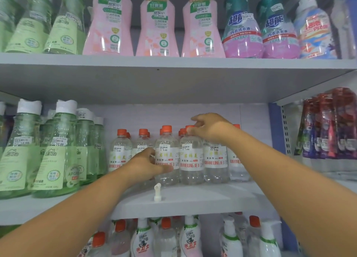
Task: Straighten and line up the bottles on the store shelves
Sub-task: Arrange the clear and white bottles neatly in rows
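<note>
Both forearms and the left hand (144, 165) and right hand (209, 128) are bare, without sleeves.

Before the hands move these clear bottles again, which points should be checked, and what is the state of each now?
1. Left hand grips the body of a front clear bottle: ok.
2. Right hand pinches the orange cap of the neighbouring bottle: ok.
3. Both bottles upright: ok.
4. Labels face forward: ok.
5. Front row even with the shelf edge: not ok, the bottles stand far back.
6. White nozzle stands loose in front of the bottles: not ok.
</note>
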Demonstrator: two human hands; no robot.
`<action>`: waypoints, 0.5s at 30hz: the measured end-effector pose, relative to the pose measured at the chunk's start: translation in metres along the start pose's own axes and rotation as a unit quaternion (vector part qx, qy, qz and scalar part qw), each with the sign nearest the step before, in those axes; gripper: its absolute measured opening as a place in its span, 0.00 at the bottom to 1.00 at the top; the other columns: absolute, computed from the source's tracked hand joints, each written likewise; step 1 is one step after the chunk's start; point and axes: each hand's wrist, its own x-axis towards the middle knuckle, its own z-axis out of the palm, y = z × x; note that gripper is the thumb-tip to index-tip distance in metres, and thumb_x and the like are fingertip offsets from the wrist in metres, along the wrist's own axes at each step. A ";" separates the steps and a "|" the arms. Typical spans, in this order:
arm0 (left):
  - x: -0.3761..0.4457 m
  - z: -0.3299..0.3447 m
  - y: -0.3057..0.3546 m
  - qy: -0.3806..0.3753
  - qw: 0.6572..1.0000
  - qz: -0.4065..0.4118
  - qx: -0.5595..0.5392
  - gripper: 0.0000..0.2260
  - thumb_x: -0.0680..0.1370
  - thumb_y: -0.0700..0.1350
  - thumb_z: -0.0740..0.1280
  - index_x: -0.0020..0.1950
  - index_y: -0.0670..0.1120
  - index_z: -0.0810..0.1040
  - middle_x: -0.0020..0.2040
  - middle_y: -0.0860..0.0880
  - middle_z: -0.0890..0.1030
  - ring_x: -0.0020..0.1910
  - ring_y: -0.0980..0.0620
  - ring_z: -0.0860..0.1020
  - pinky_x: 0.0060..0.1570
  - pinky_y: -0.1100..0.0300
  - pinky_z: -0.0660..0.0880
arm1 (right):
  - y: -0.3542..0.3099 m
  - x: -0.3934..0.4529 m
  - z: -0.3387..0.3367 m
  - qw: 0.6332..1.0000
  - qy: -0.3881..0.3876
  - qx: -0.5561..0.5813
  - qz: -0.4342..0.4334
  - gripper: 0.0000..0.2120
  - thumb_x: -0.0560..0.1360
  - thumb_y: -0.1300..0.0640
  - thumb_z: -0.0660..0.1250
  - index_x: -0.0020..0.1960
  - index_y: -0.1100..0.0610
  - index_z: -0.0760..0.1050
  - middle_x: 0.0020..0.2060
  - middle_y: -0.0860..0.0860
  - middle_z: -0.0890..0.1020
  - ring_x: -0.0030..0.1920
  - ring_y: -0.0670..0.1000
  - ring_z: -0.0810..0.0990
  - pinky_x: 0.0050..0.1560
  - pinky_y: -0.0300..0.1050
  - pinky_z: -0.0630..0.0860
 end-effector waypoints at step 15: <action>-0.004 0.004 0.004 -0.008 0.999 -0.042 0.011 0.21 0.73 0.58 0.77 0.58 0.54 0.72 0.55 0.52 0.79 0.49 0.49 0.86 0.53 0.55 0.83 | 0.135 -0.076 0.017 0.969 -0.038 0.191 0.153 0.17 0.75 0.48 0.76 0.58 0.47 0.71 0.54 0.46 0.80 0.48 0.41 0.77 0.48 0.41 0.76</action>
